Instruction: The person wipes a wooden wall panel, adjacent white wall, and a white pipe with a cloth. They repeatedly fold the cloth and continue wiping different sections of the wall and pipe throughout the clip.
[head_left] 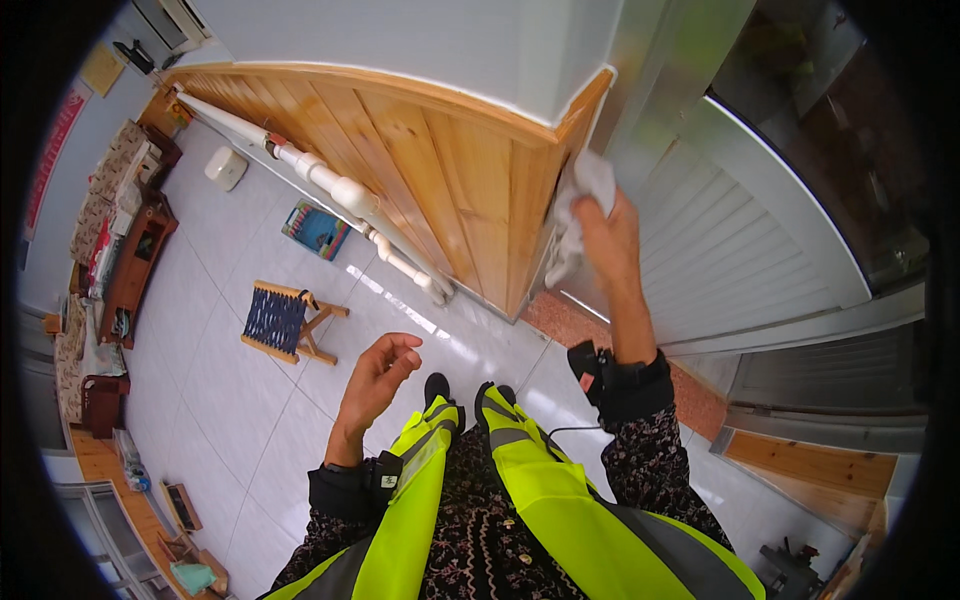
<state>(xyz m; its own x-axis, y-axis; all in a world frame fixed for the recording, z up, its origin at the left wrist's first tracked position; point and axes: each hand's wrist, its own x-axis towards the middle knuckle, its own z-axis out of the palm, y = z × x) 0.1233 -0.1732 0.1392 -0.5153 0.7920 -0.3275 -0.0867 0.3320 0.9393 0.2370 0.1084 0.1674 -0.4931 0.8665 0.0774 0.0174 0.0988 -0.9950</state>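
Observation:
My right hand point(608, 235) is closed around a crumpled white cloth point(568, 232), with part of it hanging below the fingers. The cloth lies against the edge where the wood-panelled wall point(440, 170) meets the white door frame point(640, 130); some of it is blurred. My left hand point(378, 375) hovers over the floor in front of me, its fingers loosely curled and apart from the thumb, holding nothing. A folding stool point(275, 318) with a dark woven seat stands on the floor beyond that hand.
White pipes point(350, 193) run along the foot of the panelling. A blue flat box point(316, 230) and a cream bin point(226, 168) are on the tiled floor point(215, 400). At the left stands a wooden sofa point(135, 260). A white panelled door point(760, 220) is at my right.

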